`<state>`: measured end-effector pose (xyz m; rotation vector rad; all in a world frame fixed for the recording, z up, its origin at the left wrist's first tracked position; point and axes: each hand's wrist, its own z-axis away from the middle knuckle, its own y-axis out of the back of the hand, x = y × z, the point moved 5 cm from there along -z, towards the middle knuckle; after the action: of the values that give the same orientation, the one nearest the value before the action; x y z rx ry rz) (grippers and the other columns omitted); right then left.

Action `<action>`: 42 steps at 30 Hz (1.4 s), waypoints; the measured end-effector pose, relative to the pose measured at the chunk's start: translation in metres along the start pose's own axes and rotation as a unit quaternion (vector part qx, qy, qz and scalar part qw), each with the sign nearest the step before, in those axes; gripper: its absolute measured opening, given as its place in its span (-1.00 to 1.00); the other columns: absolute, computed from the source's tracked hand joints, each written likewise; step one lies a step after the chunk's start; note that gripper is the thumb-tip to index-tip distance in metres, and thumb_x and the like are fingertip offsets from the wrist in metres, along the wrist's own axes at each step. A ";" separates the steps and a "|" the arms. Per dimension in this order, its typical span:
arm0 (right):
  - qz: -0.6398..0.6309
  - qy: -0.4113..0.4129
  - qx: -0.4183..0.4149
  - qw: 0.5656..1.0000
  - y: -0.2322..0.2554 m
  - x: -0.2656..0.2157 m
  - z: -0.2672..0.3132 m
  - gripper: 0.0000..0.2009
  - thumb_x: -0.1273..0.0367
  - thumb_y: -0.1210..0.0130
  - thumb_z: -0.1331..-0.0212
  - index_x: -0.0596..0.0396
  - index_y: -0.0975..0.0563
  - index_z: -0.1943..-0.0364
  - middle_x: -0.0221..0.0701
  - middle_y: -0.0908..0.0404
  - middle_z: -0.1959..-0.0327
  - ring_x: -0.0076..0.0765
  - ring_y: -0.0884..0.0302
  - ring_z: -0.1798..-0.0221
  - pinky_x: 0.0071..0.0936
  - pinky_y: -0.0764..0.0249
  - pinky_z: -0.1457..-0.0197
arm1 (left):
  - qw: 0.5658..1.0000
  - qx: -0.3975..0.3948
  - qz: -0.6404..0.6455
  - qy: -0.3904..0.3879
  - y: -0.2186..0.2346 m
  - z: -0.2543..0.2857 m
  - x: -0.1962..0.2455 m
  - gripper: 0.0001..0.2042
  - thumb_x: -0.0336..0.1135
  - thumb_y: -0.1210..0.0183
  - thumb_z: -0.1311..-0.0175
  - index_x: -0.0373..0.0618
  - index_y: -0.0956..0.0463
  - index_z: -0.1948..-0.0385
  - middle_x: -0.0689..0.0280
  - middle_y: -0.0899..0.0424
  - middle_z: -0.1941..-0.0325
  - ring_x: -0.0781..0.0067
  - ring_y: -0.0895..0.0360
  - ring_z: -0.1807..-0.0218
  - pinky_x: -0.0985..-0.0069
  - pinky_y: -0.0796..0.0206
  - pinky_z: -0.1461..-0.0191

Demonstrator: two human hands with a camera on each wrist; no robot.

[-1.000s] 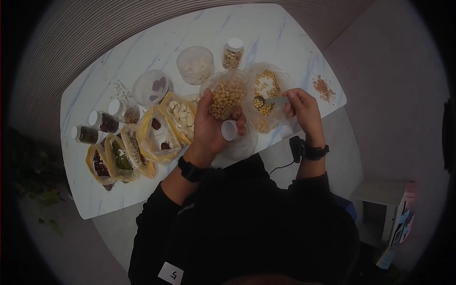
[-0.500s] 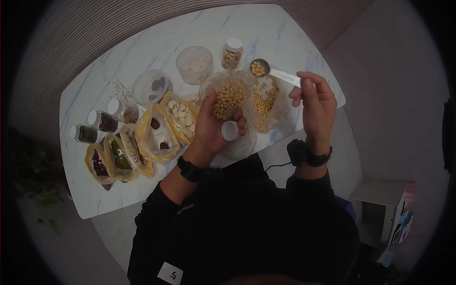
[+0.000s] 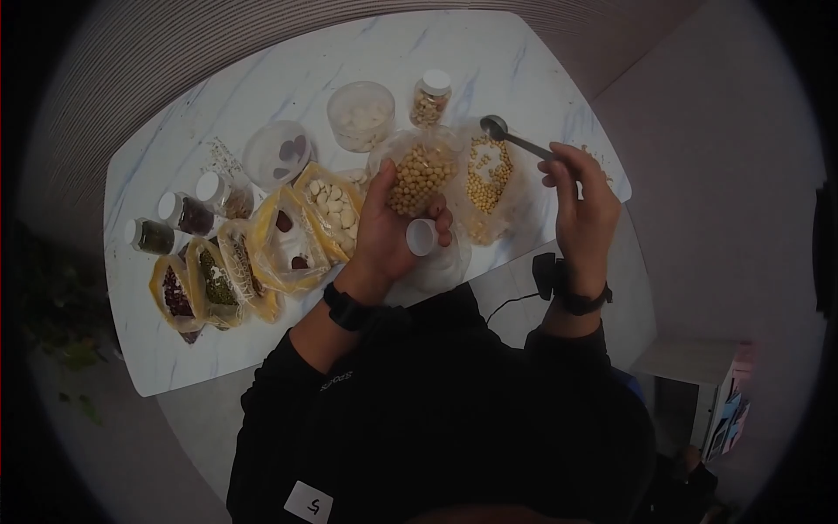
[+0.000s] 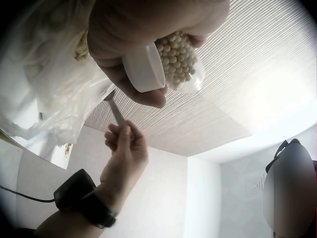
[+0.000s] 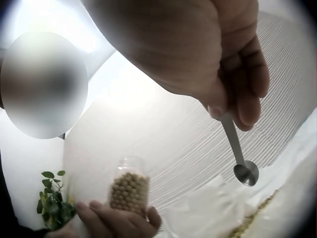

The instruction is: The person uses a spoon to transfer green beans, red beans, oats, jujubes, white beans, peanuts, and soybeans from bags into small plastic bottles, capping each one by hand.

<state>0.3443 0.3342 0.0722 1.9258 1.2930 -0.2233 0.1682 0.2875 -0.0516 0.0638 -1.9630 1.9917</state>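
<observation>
My left hand (image 3: 384, 229) grips a clear jar (image 3: 421, 182) filled with round, pale yellow soybeans. A white jar lid (image 4: 143, 68) is held in the same hand, under its curled fingers. Between thumb and fingers my right hand (image 3: 587, 196) pinches the handle of a metal measuring spoon (image 5: 235, 144). The spoon's bowl looks bare in the right wrist view, and it hangs above the far end of an open plastic bag (image 3: 511, 210) holding soybeans (image 3: 489, 188). The jar's mouth points away from me, to the left of the spoon.
Several open yellow-edged bags (image 3: 288, 284) of beans and dried foods line the near left. Behind them lie white-lidded jars (image 3: 185, 212). Round tubs (image 3: 360, 113) and an upright lidded jar (image 3: 431, 98) stand farther back. Reddish grains (image 3: 587, 153) lie scattered at the right.
My right hand has raised the spoon out of the bag and away. Soybeans seen in its bowl half a second ago no longer show there. The left hand stays nearly still.
</observation>
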 end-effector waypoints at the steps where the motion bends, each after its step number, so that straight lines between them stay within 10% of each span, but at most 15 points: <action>1: 0.027 -0.047 -0.026 0.998 -0.001 0.014 0.001 -0.82 0.53 -0.12 -0.21 0.16 -0.57 0.10 -0.28 -0.65 0.41 -0.31 -0.65 0.39 -0.51 -0.52 0.34 | 1.000 0.000 0.008 -0.001 0.001 0.000 0.000 -0.44 0.28 0.17 -0.35 -0.03 -0.39 -0.04 0.21 -0.46 0.49 0.23 -0.50 0.43 0.32 -0.40 0.40; 11: 0.130 -0.074 -0.147 0.978 -0.027 0.068 0.022 -0.82 0.52 0.00 -0.26 0.10 -0.55 0.11 -0.30 -0.63 0.43 -0.35 -0.60 0.42 -0.50 -0.50 0.29 | 1.000 0.012 -0.015 0.004 0.004 -0.002 -0.001 -0.39 0.33 0.23 -0.35 -0.02 -0.38 -0.09 0.24 -0.41 0.43 0.27 -0.45 0.42 0.34 -0.39 0.43; 19: -0.099 -0.274 -0.250 0.923 -0.037 0.085 0.033 -0.84 0.42 0.00 -0.35 0.19 -0.57 0.18 -0.44 -0.58 0.57 -0.59 -0.49 0.53 -0.58 -0.42 0.39 | 1.000 0.008 -0.022 -0.002 0.002 -0.001 0.000 -0.38 0.33 0.24 -0.35 -0.02 -0.37 -0.10 0.25 -0.40 0.43 0.29 -0.44 0.42 0.36 -0.38 0.43; 28: -0.280 -0.395 -0.170 0.858 -0.031 0.126 0.041 -0.80 0.38 0.06 -0.39 0.16 -0.58 0.17 -0.48 -0.56 0.55 -0.65 -0.38 0.55 -0.71 -0.32 0.39 | 1.000 0.009 -0.018 0.002 0.003 -0.001 -0.001 -0.38 0.33 0.23 -0.34 -0.04 -0.37 -0.10 0.25 -0.40 0.44 0.29 -0.44 0.43 0.36 -0.38 0.43; 42: -0.368 -0.226 -0.019 0.902 -0.011 0.032 0.000 -0.76 0.32 0.02 -0.41 0.20 -0.54 0.06 -0.37 -0.63 0.46 -0.61 -0.47 0.48 -0.69 -0.40 0.31 | 1.000 0.003 -0.009 0.009 0.001 -0.001 -0.002 -0.45 0.24 0.16 -0.36 -0.06 -0.39 -0.05 0.23 -0.47 0.48 0.24 -0.50 0.43 0.33 -0.41 0.39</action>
<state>0.3496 0.3585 0.0493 1.1616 1.6092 -0.9541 0.1704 0.2881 -0.0530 0.0647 -1.9386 1.9796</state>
